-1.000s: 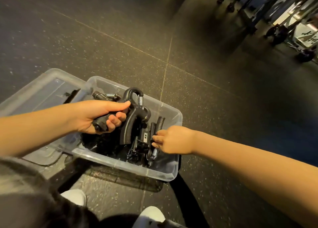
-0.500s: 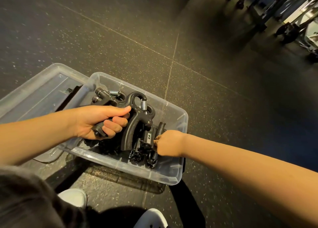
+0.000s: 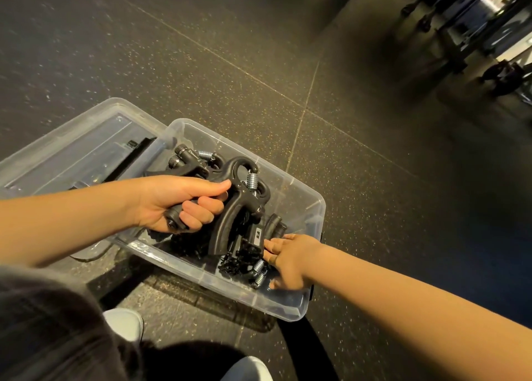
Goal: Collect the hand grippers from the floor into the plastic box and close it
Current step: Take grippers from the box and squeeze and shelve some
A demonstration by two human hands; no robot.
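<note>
A clear plastic box [image 3: 311, 205] stands on the dark floor and holds several black hand grippers with steel springs. My left hand [image 3: 175, 203] is closed around one handle of a black hand gripper [image 3: 236, 205] held over the box. My right hand [image 3: 288, 261] reaches into the box's right end, fingers spread and resting against a hand gripper [image 3: 253, 265] lying there. More hand grippers [image 3: 190, 157] lie at the box's far end, partly hidden by my left hand.
The clear lid [image 3: 72, 153] lies on the floor to the left of the box, partly under it. My white shoes [image 3: 126, 324] are just below the box. Metal gym equipment frames [image 3: 472, 23] stand at the far upper right. Dark speckled floor stretches beyond.
My right hand has opened from a loose fist and slid lower into the box. My left hand keeps its hold on the hand gripper, barely moved.
</note>
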